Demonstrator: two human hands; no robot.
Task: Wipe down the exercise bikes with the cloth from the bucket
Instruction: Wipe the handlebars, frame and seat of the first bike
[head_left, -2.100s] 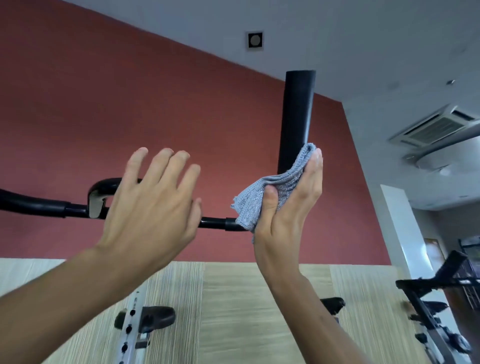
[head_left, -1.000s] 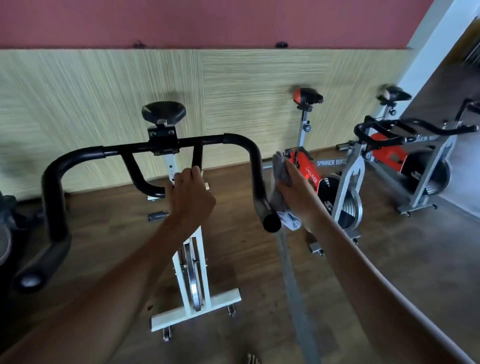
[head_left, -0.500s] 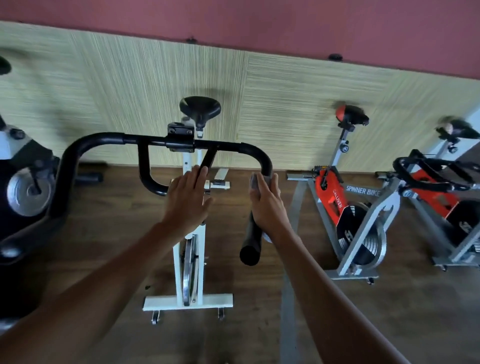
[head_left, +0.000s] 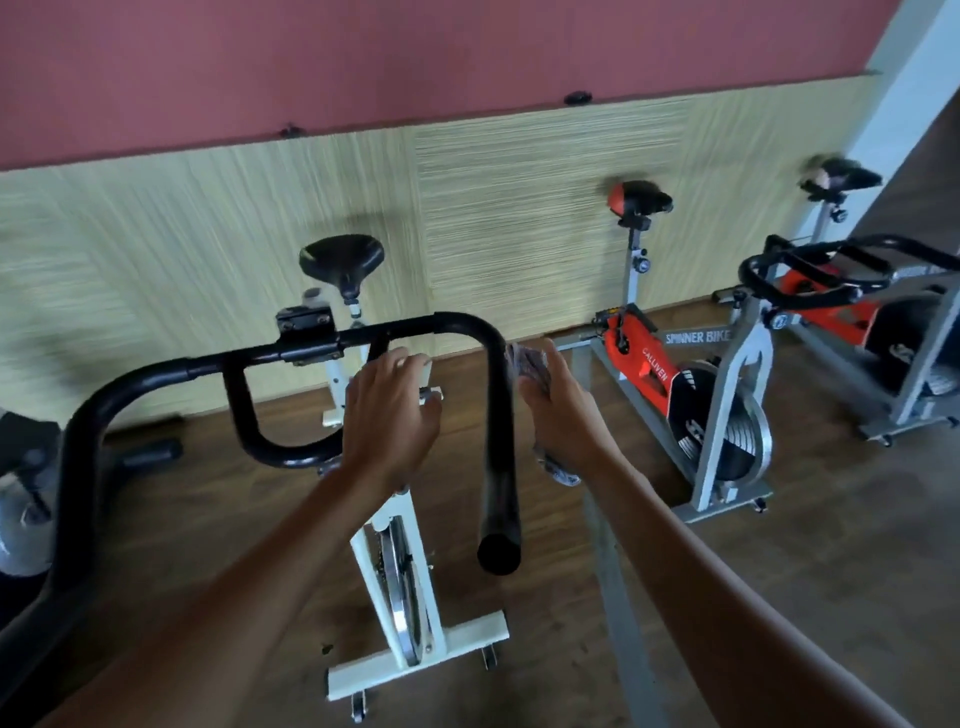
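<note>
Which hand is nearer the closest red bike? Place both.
Right. The right hand, holding the cloth, is just left of the closest red bike; the left hand is farther left, across the black handlebar.

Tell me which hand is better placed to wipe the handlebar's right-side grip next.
Right. The right hand holds the cloth close beside the downward-curving right end of the handlebar. The left hand is bare, fingers extended near the bar's middle, with nothing to wipe with.
</note>
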